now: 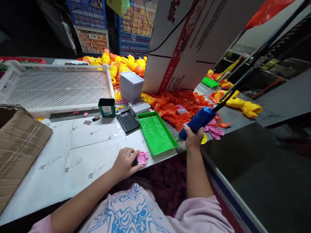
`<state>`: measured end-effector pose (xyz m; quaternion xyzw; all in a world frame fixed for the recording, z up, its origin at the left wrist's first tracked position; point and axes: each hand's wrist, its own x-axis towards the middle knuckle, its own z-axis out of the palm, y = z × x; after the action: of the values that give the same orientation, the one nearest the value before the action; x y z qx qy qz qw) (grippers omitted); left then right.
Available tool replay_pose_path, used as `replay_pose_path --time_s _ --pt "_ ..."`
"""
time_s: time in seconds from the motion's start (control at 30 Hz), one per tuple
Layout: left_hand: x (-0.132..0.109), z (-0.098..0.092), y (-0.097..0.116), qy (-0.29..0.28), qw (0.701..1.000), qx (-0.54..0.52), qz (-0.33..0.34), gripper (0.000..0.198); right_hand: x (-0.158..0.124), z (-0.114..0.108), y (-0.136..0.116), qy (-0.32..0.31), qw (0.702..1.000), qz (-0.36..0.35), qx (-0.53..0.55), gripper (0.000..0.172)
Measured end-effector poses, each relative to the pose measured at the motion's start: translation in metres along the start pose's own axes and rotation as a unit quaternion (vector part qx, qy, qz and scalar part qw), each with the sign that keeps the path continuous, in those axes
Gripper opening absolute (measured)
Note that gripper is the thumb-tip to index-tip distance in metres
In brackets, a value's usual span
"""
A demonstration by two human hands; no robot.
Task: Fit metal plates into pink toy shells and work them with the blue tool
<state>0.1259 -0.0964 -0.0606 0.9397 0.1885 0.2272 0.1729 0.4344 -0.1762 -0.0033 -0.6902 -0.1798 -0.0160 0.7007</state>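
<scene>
On the white tabletop near its front edge, my left hand (125, 162) is closed on a small pink plastic part (142, 157) with a black piece against it under the fingers. My right hand (194, 137) grips a blue power screwdriver (198, 122), tilted, its tip pointing down-left beside the right corner of a green perforated tray (156, 134). The tray lies between my two hands. Left of it sits a black gridded tray (128, 121), and behind that a clear-grey gridded tray (139, 106).
A dark green tin (107, 108) and a large white crate (60, 87) stand at the back left. A cardboard box (21, 149) is at far left. Orange parts (173, 105) lie before a tall white carton (179, 48); a black cable hangs across the carton.
</scene>
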Motion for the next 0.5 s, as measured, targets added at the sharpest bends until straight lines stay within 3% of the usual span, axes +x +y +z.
replay_pose_path --time_s 0.17,0.3,0.33,0.4,0.5 --pt "-0.005 -0.008 0.019 -0.009 0.995 -0.098 -0.025 0.051 -0.031 -0.021 -0.005 -0.014 0.996 -0.020 0.087 0.032" --pt "-0.013 -0.016 0.036 -0.022 0.988 -0.156 0.005 0.055 -0.099 -0.045 0.001 0.021 0.994 -0.019 0.108 0.045" --pt "-0.015 -0.017 0.039 -0.027 0.986 -0.165 0.022 0.056 -0.120 -0.049 0.004 -0.004 0.994 -0.001 0.109 0.044" --pt "-0.017 -0.018 0.044 -0.034 0.983 -0.171 0.057 0.057 -0.159 -0.057 0.009 -0.124 0.979 0.109 0.121 0.051" --pt "-0.019 -0.013 0.048 -0.047 0.983 -0.151 0.095 0.056 -0.195 -0.064 0.009 -0.239 0.911 0.307 0.134 0.053"
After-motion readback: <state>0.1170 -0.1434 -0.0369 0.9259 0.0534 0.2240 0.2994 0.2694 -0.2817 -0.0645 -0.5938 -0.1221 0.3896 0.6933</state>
